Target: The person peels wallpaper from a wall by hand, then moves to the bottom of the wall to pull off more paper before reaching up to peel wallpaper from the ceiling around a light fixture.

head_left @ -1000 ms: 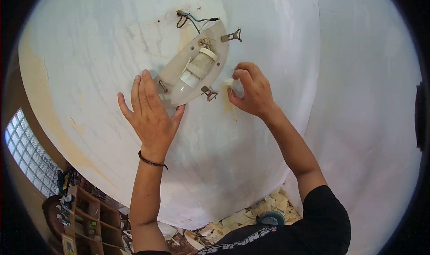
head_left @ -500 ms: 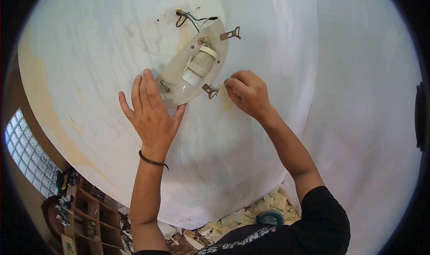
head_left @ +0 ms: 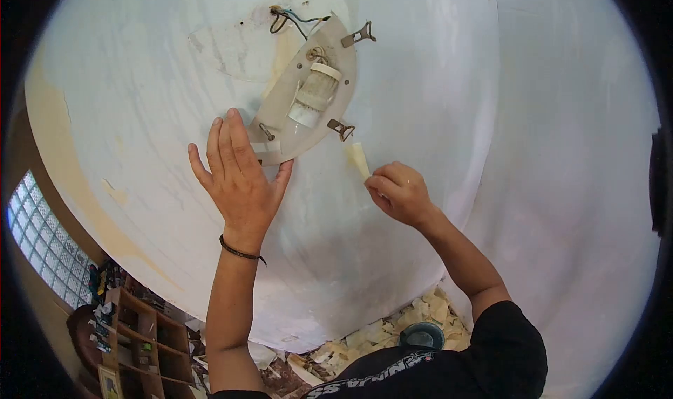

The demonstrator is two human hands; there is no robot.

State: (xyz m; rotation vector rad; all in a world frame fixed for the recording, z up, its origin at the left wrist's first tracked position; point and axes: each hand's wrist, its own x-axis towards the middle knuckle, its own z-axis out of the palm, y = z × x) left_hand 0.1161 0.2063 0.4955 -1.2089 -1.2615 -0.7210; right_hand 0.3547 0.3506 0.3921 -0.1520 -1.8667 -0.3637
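Note:
My left hand (head_left: pixel 238 178) is spread against the wall, fingers stretched upward. The lower end of a wall lamp base (head_left: pixel 340 98) rests in the gap between its thumb and forefinger. Tilted, the base carries a dusty white lamp holder (head_left: pixel 315 94) and two metal clips, the lower clip (head_left: pixel 341 128) being nearer my right hand. Wires (head_left: pixel 294 21) run from its top to a hole in the wall. My right hand (head_left: pixel 399 192) pinches the lower end of a pale strip of peeling paint (head_left: pixel 359 159), just below that clip.
The pale wall (head_left: pixel 392 259) has stains and a bare yellowish band at left. Paint scraps (head_left: pixel 434 311) litter the floor around a dark bucket (head_left: pixel 422 334). A wooden shelf unit (head_left: pixel 137 329) and a glass-block window (head_left: pixel 45 238) are at lower left.
My right hand has moved down and slightly right, drawing out the paint strip, which now shows clearly. The lamp base has turned a little more upright; my left hand has barely moved.

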